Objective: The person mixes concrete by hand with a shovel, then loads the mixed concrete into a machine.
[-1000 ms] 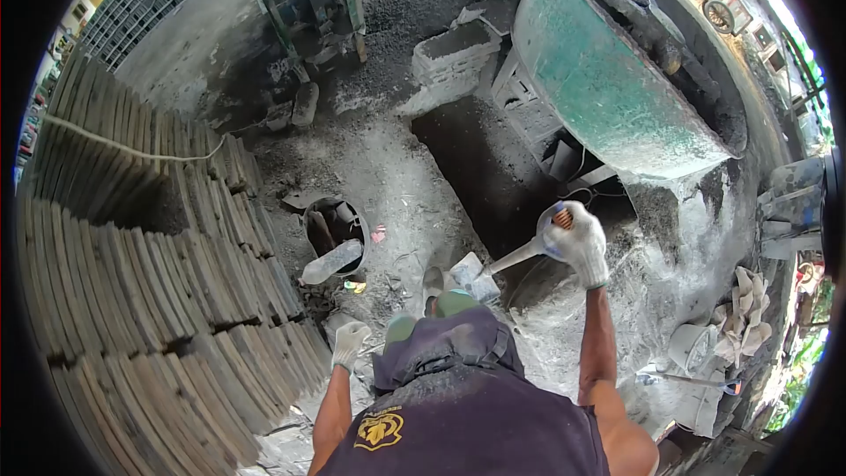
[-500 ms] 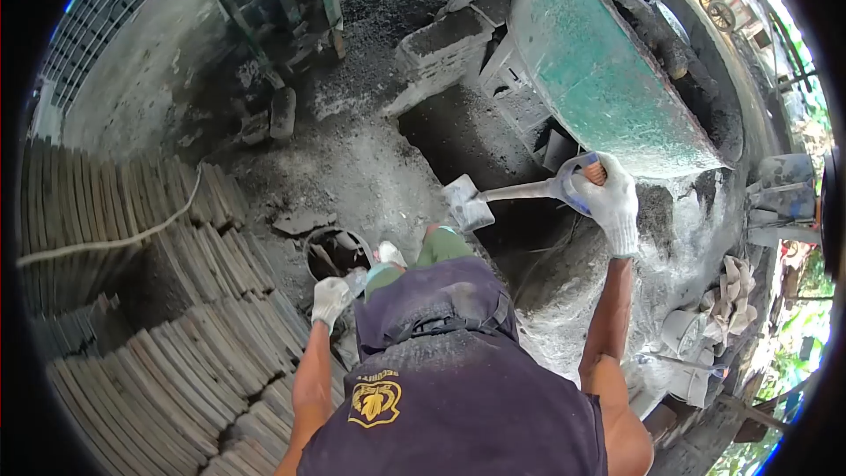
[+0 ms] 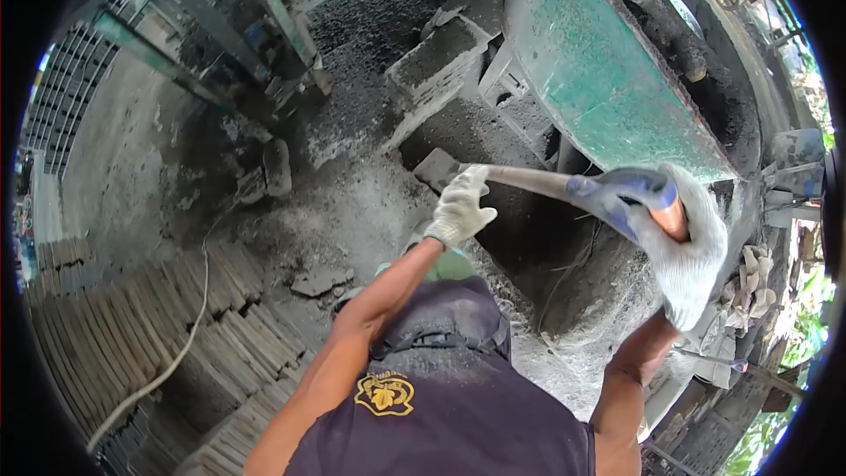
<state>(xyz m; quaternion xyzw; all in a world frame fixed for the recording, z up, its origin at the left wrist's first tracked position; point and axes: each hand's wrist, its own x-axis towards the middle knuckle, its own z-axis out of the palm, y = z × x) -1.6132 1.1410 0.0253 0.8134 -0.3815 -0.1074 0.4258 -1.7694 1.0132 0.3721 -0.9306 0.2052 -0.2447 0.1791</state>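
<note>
My right hand (image 3: 692, 242), in a pale work glove, is wrapped round the orange-and-blue D-shaped grip of a shovel (image 3: 533, 180). The shovel's shaft runs leftward over a dark pit (image 3: 520, 256) in the ground. Its grey blade (image 3: 435, 169) is over the pit's far left edge. My left hand (image 3: 460, 210), gloved too, is open at the lower end of the shaft. Its fingers are stretched out over the shaft just behind the blade, with the thumb apart.
A green metal hopper (image 3: 608, 70) holding dark material overhangs the pit. Concrete blocks (image 3: 441, 57) stand beyond it. Stacked slabs (image 3: 132, 326) fill the lower left, with a pale hose (image 3: 181, 357) across them. Green metal posts (image 3: 273, 0) rise at the upper left.
My left hand has come up from beside my leg, over the bucket, to the shovel's shaft. My right hand has moved right with the grip, and the blade has shifted up and left.
</note>
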